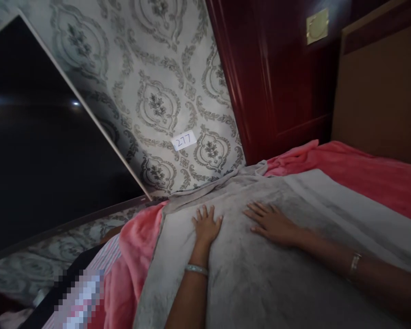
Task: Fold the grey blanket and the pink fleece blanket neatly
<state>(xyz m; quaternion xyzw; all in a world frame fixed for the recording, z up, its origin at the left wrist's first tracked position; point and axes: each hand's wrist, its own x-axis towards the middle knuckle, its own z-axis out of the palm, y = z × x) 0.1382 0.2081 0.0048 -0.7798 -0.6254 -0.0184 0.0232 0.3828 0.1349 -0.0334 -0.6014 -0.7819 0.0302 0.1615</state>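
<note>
A grey plush blanket [253, 274] lies spread out in front of me. My left hand [206, 225] rests flat on it toward the left, fingers spread and pointing away from me. To its right, my right hand [272, 224] also lies flat on the grey cloth, its fingers stretched toward the left. Neither hand holds anything. Under the grey blanket is a pink-red blanket [352, 169], showing at the far right and along the left side. The grey blanket's far edge is slightly rumpled near the wall.
A large black screen [55, 137] leans at the left. Patterned wallpaper [157, 105] carries a paper label [184, 140] reading 277. Behind the bedding stand a dark red wooden panel [277, 82] and a brown board [380, 91]. A striped cloth [104, 258] shows at lower left, beside a pixelated patch.
</note>
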